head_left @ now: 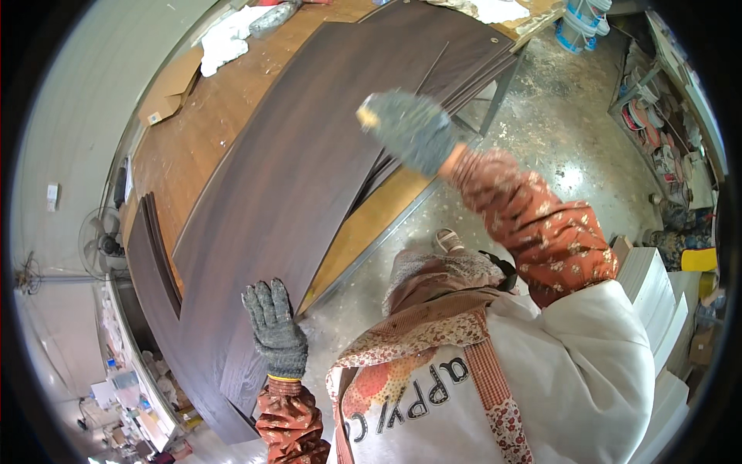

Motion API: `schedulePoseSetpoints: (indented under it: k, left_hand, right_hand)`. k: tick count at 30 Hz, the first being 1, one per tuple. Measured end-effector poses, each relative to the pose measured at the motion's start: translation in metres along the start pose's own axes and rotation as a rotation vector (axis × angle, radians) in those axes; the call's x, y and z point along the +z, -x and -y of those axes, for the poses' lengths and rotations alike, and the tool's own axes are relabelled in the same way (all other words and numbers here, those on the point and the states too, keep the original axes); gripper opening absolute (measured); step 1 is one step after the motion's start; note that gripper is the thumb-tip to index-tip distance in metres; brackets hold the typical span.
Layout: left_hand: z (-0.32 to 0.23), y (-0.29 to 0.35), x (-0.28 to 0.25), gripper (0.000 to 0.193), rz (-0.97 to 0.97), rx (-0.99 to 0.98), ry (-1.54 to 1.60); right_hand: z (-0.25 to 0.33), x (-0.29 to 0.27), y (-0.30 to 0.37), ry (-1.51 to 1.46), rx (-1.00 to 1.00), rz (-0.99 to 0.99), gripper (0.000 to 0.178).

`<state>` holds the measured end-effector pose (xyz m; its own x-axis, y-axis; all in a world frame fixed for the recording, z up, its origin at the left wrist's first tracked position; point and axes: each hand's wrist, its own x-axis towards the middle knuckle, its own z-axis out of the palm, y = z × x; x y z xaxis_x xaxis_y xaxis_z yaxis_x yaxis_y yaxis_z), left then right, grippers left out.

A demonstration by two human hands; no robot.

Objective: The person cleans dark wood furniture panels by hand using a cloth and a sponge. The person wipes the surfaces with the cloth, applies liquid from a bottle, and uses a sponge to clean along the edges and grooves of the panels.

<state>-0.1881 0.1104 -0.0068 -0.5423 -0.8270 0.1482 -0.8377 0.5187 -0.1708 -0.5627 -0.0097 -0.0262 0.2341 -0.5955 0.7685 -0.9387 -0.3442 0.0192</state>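
Observation:
My left hand (277,329), in a grey knit glove, lies flat near the close edge of a long dark brown wood-grain board (286,155). Its fingers are stretched out and it holds nothing. Over the board's right edge, farther off, is my right hand (410,130), also gloved and blurred by motion. The right fingers look closed together, with a small pale-yellow patch at their tips; what they hold, if anything, is too smeared to name. More dark boards (471,85) are stacked and fanned out beneath the right side.
The boards rest on a wooden worktable (255,85) bearing a cardboard piece (171,83) and white cloth (224,48). Dark strips (158,247) lie left. Light panels (653,286) stand at right. Blue-and-white buckets (576,31) sit at far right; a fan (103,241) stands left.

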Motion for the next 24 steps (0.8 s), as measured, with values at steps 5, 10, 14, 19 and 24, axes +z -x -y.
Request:
schedulePoseSetpoints:
  k: [5,10,14,19,24]
  left_hand:
    - [-0.002,-0.011,0.006,0.065,-0.012,0.011,-0.049]
    - [-0.042,-0.073,0.013,0.062,-0.124,0.011,-0.153]
    - [-0.043,-0.082,0.008,0.064,-0.052,0.011,-0.143]
    - [-0.026,-0.094,-0.049,0.068,-0.039,0.034,0.016]
    - [-0.018,-0.109,-0.084,0.071,-0.014,0.036,0.126]
  right_hand:
    - [-0.064,-0.018,-0.006,-0.168,0.687,0.077,0.043]
    - [-0.026,-0.028,-0.001,-0.53,0.51,-0.046,0.048]
    - [0.023,-0.033,0.001,-0.195,-0.137,-0.085,0.045]
    - [0.019,-0.038,-0.026,-0.33,-0.1,-0.05,0.02]
    - [-0.079,-0.057,-0.064,-0.113,0.037,0.161,0.026]
